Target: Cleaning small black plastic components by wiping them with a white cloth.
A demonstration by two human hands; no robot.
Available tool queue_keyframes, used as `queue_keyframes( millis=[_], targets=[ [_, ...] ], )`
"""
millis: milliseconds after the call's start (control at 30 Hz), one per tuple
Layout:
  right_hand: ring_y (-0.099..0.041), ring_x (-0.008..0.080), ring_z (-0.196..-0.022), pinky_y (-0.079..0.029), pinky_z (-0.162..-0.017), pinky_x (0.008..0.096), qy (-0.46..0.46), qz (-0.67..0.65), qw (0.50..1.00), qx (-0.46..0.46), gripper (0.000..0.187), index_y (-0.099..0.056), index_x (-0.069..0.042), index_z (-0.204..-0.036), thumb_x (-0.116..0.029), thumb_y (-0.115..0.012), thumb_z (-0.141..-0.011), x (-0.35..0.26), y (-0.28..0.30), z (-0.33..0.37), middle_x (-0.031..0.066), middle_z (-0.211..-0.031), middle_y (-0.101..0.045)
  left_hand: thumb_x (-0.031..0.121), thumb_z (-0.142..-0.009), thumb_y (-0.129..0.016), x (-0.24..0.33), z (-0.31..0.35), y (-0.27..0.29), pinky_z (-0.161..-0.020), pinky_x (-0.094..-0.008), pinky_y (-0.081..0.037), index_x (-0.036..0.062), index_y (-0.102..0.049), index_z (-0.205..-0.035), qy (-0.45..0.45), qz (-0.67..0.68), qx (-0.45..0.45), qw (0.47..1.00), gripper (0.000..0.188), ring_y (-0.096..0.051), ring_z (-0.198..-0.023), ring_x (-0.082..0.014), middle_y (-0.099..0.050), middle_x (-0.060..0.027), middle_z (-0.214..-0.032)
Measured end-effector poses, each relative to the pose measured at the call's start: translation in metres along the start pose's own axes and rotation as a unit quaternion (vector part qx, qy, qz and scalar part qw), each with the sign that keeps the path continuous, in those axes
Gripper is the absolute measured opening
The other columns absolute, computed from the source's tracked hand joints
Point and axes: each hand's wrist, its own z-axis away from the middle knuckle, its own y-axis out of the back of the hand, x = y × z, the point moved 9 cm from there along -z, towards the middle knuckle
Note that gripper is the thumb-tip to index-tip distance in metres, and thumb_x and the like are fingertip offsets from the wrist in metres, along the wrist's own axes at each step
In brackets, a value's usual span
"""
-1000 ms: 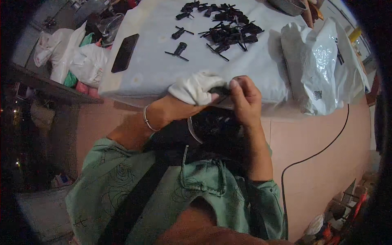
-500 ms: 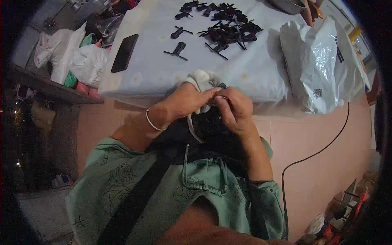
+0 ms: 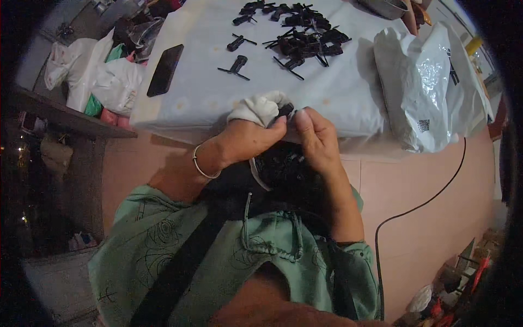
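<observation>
My left hand (image 3: 251, 139) is closed on a small black plastic part (image 3: 285, 110) over the near edge of the table. White cloth (image 3: 261, 107), perhaps a glove, is bunched around its fingers. Just right of the part is my right hand (image 3: 320, 139), thumb and fingers pressed together; whatever they pinch is too small or hidden to make out. Below both hands, more black pieces (image 3: 280, 163) lie in a dark heap at my lap, beside a pale curved strip. Farther off on the table, a T-shaped black part (image 3: 238, 65) lies near a pile of similar parts (image 3: 310, 41).
A black phone (image 3: 165, 71) lies at the left of the cloth-covered table (image 3: 199, 109). At the right stands a large white plastic bag (image 3: 427, 92). Plastic bags (image 3: 117, 87) crowd the left side. A black cable (image 3: 414, 209) runs along the floor.
My right hand has come away from the left, opening a small gap. The black part in my left hand now shows more, and the white cloth has shifted slightly left.
</observation>
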Motion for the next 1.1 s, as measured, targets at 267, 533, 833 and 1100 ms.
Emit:
queue_keyframes(
  millis=[267, 533, 833, 1100],
  targets=[
    [-0.041, 0.0041, -0.064, -0.037, -0.057, 0.0203, -0.034, -0.030, 0.999, -0.006, 0.026, -0.056, -0.001, -0.078, -0.022, -0.045, -0.091, 0.021, -0.015, 0.005, -0.0041, -0.067, -0.050, 0.013, -0.071, -0.052, 0.045, 0.004, 0.002, -0.056, -0.0414, -0.042, 0.0024, -0.051, -0.074, -0.170, -0.144, 0.049, 0.974, 0.011, -0.053, -0.068, -0.0352, -0.053, -0.0160, -0.073],
    [-0.039, 0.0076, -0.059, -0.037, -0.054, 0.0248, -0.012, -0.032, 0.999, 0.011, 0.027, -0.051, 0.000, -0.073, -0.021, -0.046, -0.089, 0.029, -0.022, 0.005, 0.0006, -0.060, -0.045, 0.012, -0.074, -0.052, 0.031, 0.009, -0.007, -0.056, -0.0396, -0.043, 0.0025, -0.051, -0.081, -0.157, -0.238, 0.011, 0.959, 0.012, -0.054, -0.067, -0.0303, -0.054, -0.0151, -0.078],
    [-0.048, 0.0063, -0.071, -0.040, -0.064, 0.0201, -0.077, 0.020, 0.994, -0.080, 0.013, -0.057, 0.001, -0.088, -0.010, -0.056, -0.082, 0.024, -0.009, 0.001, -0.0001, -0.076, -0.056, 0.009, -0.082, -0.049, -0.019, -0.001, 0.016, -0.053, -0.0236, -0.042, 0.0034, -0.046, -0.108, 0.026, 0.231, 0.069, 0.970, 0.027, -0.050, -0.061, -0.0099, -0.053, -0.0034, -0.075],
    [-0.047, 0.0055, -0.069, -0.039, -0.063, 0.0191, -0.010, 0.004, 1.000, -0.022, 0.011, -0.057, 0.001, -0.084, -0.010, -0.055, -0.083, 0.008, 0.001, 0.000, -0.0009, -0.072, -0.054, 0.005, -0.084, -0.042, -0.016, 0.002, -0.001, -0.050, -0.0200, -0.040, 0.0044, -0.042, -0.118, 0.097, 0.191, -0.038, 0.976, 0.034, -0.047, -0.060, -0.0052, -0.052, 0.0013, -0.075]
  ],
)
